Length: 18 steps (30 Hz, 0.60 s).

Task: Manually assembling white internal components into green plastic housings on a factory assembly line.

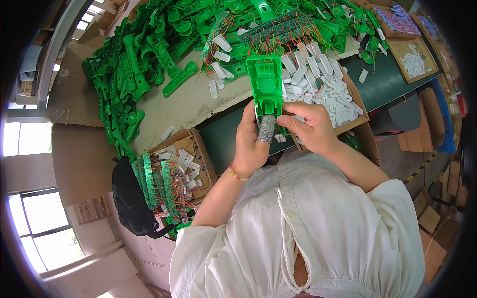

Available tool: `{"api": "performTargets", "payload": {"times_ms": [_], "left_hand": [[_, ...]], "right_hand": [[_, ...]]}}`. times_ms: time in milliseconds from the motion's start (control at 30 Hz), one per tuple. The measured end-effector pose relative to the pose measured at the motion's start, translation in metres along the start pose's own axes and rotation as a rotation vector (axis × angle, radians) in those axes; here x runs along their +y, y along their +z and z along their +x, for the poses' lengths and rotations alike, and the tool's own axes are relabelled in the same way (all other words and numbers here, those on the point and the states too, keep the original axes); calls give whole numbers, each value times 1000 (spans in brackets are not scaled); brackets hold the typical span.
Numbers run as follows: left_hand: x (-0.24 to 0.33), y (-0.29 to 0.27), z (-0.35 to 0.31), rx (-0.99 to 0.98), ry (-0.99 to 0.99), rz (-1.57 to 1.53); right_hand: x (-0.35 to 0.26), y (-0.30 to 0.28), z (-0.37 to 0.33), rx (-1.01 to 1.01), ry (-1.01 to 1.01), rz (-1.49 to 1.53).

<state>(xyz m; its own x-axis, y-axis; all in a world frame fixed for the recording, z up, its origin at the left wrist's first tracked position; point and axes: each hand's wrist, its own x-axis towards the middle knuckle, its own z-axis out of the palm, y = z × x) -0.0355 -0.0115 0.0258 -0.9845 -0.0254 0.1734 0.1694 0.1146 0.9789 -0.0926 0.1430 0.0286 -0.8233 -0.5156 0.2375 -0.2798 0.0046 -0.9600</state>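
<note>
Both hands (pixel 315 127) pinch the green housing (pixel 267 79) at its lower end. White plastic parts (pixel 339 103) lie right of the housing; green shells (pixel 131 53) lie left.

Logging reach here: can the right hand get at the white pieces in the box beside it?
Probably yes: the white pieces lie uncovered in the open box near the right hand, though that hand is at the green housing.

I could slip over the pale sheet (pixel 194 102), between the green casings (pixel 131 62) and the left hand (pixel 250 143); circuit boards (pixel 282 31) block me ahead, white pieces (pixel 340 102) crowd the right hand (pixel 317 128), and a box (pixel 206 158) bounds the lower left.
</note>
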Motion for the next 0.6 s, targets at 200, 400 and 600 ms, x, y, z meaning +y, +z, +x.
{"api": "performTargets", "payload": {"times_ms": [200,400,600], "left_hand": [[-4,10,-3,133,3,-205],[-17,15,0,211,239,124],[-5,-1,0,-9,37,-105]], "right_hand": [[4,5,-2,21,-30,6],[6,9,-1,129,-258,-255],[8,1,0,69,-172,12]]}}
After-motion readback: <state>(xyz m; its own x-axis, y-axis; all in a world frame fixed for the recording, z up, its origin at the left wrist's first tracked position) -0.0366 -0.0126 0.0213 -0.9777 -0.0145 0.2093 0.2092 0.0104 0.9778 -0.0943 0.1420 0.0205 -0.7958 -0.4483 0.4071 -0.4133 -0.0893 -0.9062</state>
